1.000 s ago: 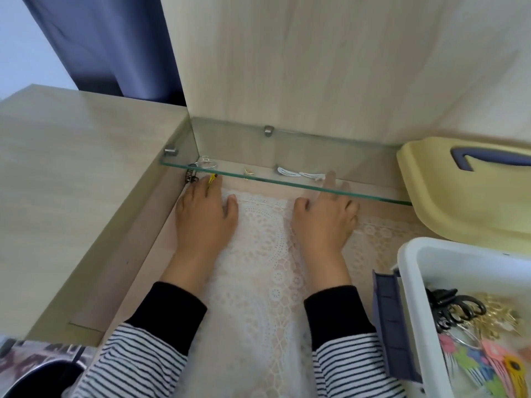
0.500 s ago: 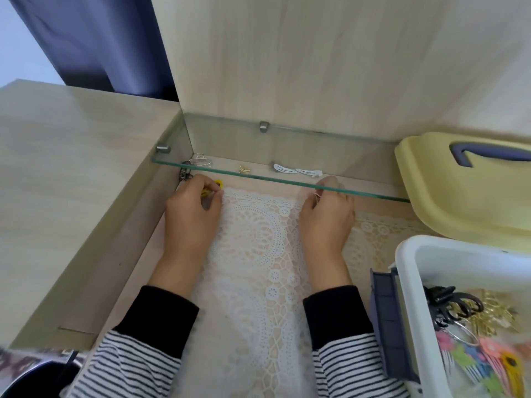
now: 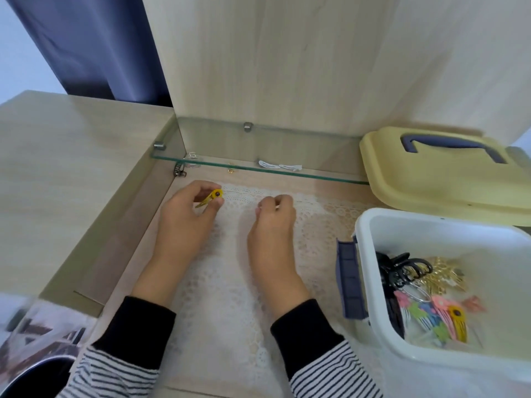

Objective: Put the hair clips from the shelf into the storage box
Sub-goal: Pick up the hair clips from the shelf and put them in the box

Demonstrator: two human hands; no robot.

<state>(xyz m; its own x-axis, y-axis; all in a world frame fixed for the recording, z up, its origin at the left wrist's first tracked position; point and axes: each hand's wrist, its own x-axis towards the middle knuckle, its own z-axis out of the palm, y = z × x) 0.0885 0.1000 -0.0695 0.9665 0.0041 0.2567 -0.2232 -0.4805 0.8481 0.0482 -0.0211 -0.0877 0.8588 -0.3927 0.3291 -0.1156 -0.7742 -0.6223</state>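
Observation:
My left hand (image 3: 186, 216) pinches a yellow hair clip (image 3: 209, 197) above the lace mat, just in front of the glass shelf (image 3: 316, 175). My right hand (image 3: 273, 222) is curled, and a thin small clip (image 3: 277, 207) peeks out between its fingertips. On the shelf level behind lie two white clips (image 3: 278, 165), a small gold clip (image 3: 231, 169), a clear clip (image 3: 192, 160) and a dark clip (image 3: 179, 170). The white storage box (image 3: 370, 225) stands open at the right with several coloured, black and gold clips inside.
The box's yellow lid (image 3: 442, 179) with a blue handle lies behind the box. A white lace mat (image 3: 224, 282) covers the recessed desk surface. A raised wooden top (image 3: 57, 173) borders the left. A dark round container (image 3: 31, 377) sits at the bottom left.
Both hands have drawn back from under the glass shelf toward me. The left hand came out with the yellow clip, and the right hand's fingers curled round a small clip.

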